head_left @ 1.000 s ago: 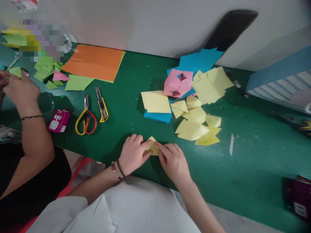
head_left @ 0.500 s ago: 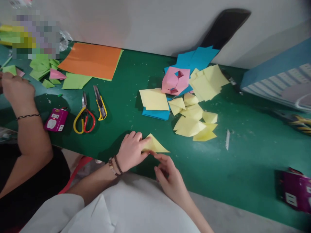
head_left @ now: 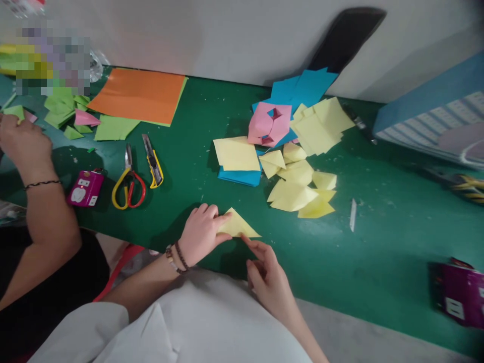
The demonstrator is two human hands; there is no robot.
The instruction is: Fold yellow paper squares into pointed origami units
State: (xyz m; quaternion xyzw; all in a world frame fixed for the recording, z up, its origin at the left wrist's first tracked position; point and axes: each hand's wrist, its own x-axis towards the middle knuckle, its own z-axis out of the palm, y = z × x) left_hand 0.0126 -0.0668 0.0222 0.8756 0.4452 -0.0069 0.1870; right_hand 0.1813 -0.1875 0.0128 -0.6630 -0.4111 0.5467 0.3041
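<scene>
A yellow paper triangle point(head_left: 240, 225) lies on the green table near its front edge. My left hand point(head_left: 202, 233) presses on the left part of the paper, thumb and forefinger resting on it. With its index fingertip, my right hand point(head_left: 266, 269) touches the paper's lower edge; its other fingers are curled and its thumb stands apart. Beyond the hands are folded yellow pieces point(head_left: 293, 195), a flat yellow sheet point(head_left: 237, 154) on blue paper point(head_left: 242, 177), and a pink folded shape point(head_left: 269, 124).
Scissors point(head_left: 129, 184), a yellow cutter point(head_left: 153, 162) and a purple box point(head_left: 86, 188) lie to the left, below an orange sheet point(head_left: 139, 95). Another person's hand point(head_left: 26, 141) holds green paper. Yellow squares point(head_left: 321, 128), a thin blade point(head_left: 353, 215) and another purple box point(head_left: 463, 295) are at right.
My right index fingertip has slid rightwards along the paper's lower edge, away from my left thumb. My left hand still presses on the paper. The whole view has shifted slightly.
</scene>
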